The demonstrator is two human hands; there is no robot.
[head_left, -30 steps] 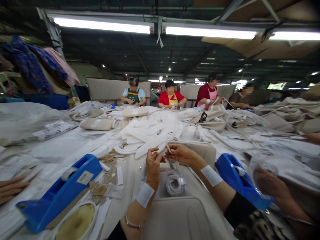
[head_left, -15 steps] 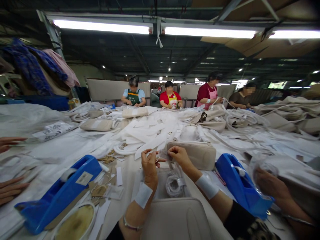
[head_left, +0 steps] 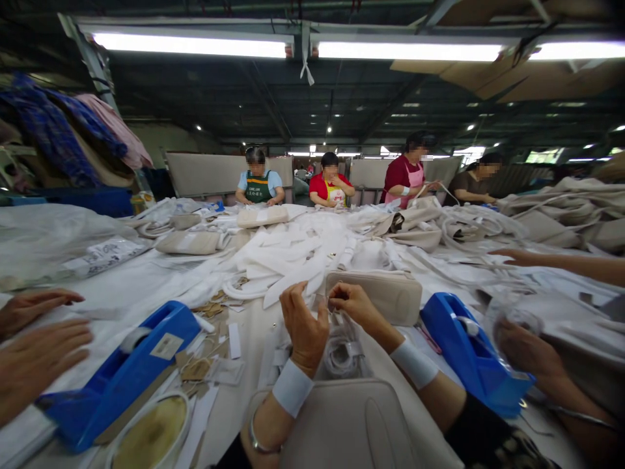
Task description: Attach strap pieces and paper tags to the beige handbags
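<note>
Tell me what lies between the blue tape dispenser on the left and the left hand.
In the head view, brown tags, a white card and a small clear bag lie between that tape dispenser and the left hand.

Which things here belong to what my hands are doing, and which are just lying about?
Likely in the job:
- left hand
- right hand
- wrapped white roll near them
- nearest beige case

Apparently lying about:
- white slip
- brown scraps
- blue tape dispensers your hands aren't touching
</note>
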